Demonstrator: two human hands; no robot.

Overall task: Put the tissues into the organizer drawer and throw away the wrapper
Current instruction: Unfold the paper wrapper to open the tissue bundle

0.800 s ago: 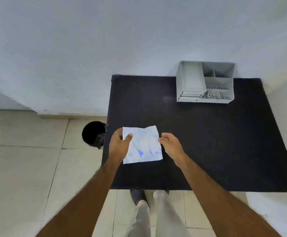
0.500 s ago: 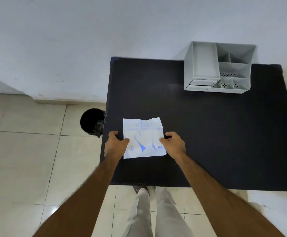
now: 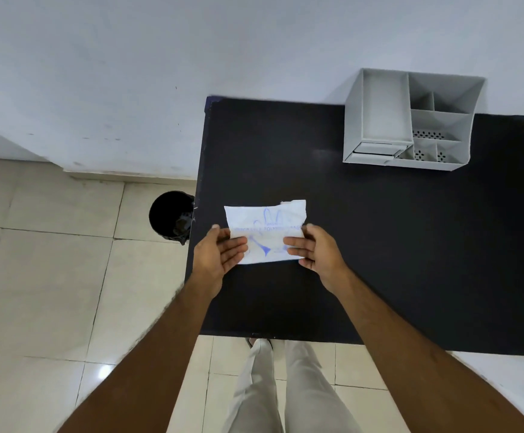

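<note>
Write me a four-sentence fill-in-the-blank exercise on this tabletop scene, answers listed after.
1. Both hands hold the white tissue packet printed in ____ ink.
2. The grey organizer stands at the table's far ____ corner.
3. The table top is ____ in colour.
4. The black bin stands on the ____, left of the table.

Answers: blue; right; black; floor

Black table stands against a white wall. White tissue packet with blue print held by 2 hands: left hand grips its left edge, right hand its right edge. Grey organizer sits at far right of table, well apart. Black bin on tiled floor just beside table's left edge.
</note>
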